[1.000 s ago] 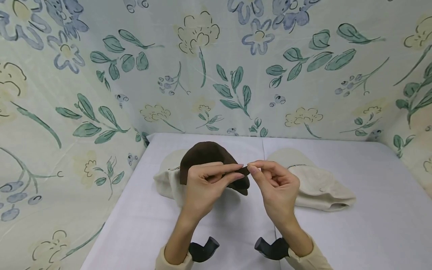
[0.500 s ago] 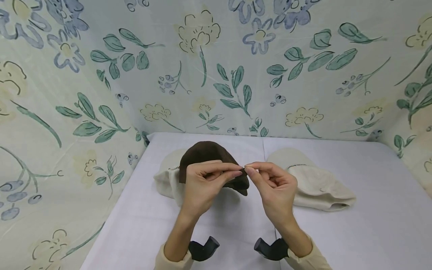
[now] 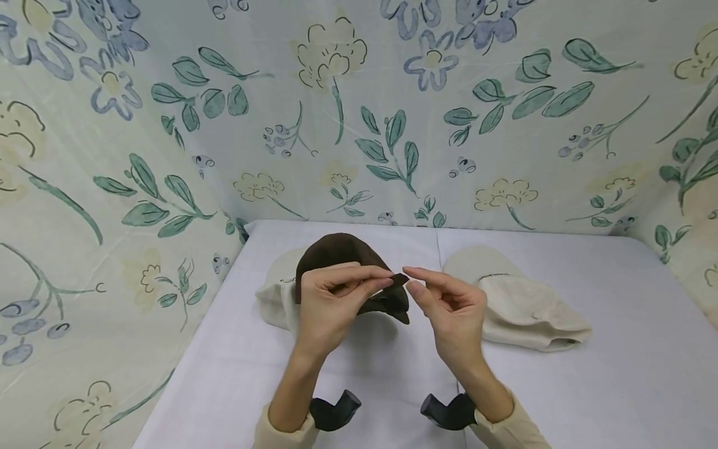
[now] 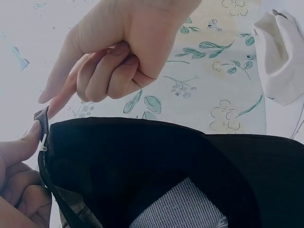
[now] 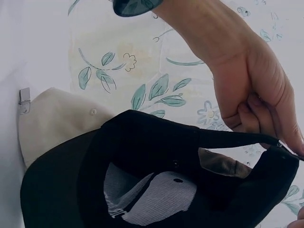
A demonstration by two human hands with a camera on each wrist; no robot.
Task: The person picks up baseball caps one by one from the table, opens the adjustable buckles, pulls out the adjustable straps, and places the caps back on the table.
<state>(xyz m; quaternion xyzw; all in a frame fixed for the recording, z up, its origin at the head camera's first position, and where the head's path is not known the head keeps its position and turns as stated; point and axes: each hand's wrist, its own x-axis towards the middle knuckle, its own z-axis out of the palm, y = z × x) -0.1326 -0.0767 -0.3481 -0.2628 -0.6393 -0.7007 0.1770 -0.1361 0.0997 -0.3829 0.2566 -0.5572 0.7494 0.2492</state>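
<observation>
A dark brown baseball cap is held above the table, its mesh-lined inside facing both wrist views. My left hand pinches the cap's back strap between thumb and index finger, close to a small metal buckle. The strap's short end sticks out past those fingertips. Just right of it is my right hand, thumb and index finger extended and slightly apart around the strap's tip, the other fingers curled in. Whether they touch the tip is hard to tell.
A cream cap lies on the white-covered table behind the brown cap, partly hidden by it. Another cream cap lies to the right. Floral cloth hangs behind and at the sides.
The right thumb and index finger have parted from their pinch on the strap end, which now shows between the hands. Both hands and the brown cap have shifted slightly left.
</observation>
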